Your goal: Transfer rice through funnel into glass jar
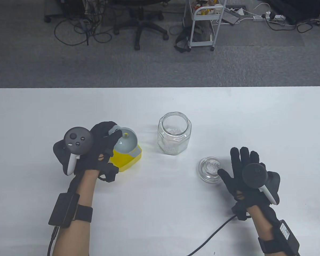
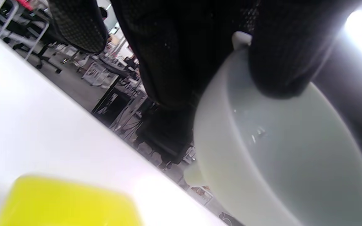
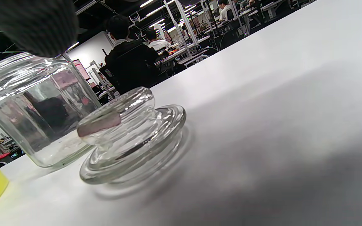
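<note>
Gripping the funnel (image 1: 126, 143), left hand (image 1: 96, 149) (over yellow tray (image 1: 128, 160)).

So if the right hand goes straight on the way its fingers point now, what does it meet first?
Probably nothing: the right hand points up the table, past the glass lid at its thumb side, and the way ahead looks free, though depth is unclear.

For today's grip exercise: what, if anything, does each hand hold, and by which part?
The left hand grips the funnel by its rim. The right hand holds nothing.
</note>
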`<control>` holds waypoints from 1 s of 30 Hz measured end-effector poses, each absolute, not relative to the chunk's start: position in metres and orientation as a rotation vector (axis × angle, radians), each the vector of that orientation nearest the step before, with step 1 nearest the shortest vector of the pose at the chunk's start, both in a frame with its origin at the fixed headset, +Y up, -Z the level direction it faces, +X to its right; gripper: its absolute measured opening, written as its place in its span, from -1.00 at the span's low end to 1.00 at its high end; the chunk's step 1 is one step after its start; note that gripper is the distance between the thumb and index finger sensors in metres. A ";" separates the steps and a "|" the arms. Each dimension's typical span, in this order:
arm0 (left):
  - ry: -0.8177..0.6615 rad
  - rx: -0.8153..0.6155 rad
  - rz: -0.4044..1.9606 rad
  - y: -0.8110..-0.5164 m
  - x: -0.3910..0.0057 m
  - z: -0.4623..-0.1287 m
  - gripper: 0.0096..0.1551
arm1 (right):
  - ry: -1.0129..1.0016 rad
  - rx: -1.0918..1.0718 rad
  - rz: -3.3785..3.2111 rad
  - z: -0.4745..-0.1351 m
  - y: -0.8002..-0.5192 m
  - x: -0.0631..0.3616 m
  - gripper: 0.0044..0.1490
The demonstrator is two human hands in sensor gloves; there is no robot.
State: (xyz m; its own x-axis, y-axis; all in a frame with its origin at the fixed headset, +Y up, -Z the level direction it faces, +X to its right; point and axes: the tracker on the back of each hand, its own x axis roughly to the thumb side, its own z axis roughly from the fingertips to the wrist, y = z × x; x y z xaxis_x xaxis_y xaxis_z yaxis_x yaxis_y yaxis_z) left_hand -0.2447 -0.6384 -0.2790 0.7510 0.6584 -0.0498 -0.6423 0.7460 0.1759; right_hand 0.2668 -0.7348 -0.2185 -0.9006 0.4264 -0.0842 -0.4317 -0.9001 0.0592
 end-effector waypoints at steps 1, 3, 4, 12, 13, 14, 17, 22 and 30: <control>0.125 0.121 0.742 -0.650 -0.250 -0.280 -0.48 | 0.107 -0.097 2.695 -0.218 -0.735 0.267 0.13; 0.148 0.076 0.775 -0.667 -0.256 -0.281 -0.49 | 0.106 -0.099 2.696 -0.218 -0.735 0.267 0.13; 0.165 0.066 0.781 -0.674 -0.258 -0.282 -0.49 | 0.106 -0.098 2.697 -0.217 -0.735 0.267 0.13; 0.273 0.111 0.718 -0.710 -0.262 -0.278 -0.49 | 0.111 -0.090 2.703 -0.219 -0.735 0.267 0.13; 0.284 0.089 0.721 -0.712 -0.261 -0.278 -0.48 | 0.112 -0.091 2.703 -0.219 -0.735 0.266 0.13; 0.291 0.076 0.706 -0.715 -0.261 -0.276 -0.47 | 0.114 -0.090 2.703 -0.219 -0.735 0.266 0.13; 0.279 0.084 0.621 -0.718 -0.258 -0.275 -0.46 | 0.108 -0.085 2.702 -0.218 -0.734 0.266 0.13; 0.252 0.061 0.496 -0.721 -0.251 -0.271 -0.45 | 0.109 -0.081 2.707 -0.218 -0.734 0.265 0.13; 0.228 -0.006 0.405 -0.719 -0.250 -0.265 -0.48 | 0.110 -0.080 2.709 -0.218 -0.734 0.265 0.13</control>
State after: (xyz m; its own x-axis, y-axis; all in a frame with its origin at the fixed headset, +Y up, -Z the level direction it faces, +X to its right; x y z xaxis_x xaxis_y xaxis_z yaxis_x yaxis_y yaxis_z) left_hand -0.2499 -0.7193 -0.2650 0.8939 0.3901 -0.2210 -0.3913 0.9194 0.0400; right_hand 0.2652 -0.7344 -0.2177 -0.9077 0.4132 -0.0731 -0.4177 -0.9062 0.0653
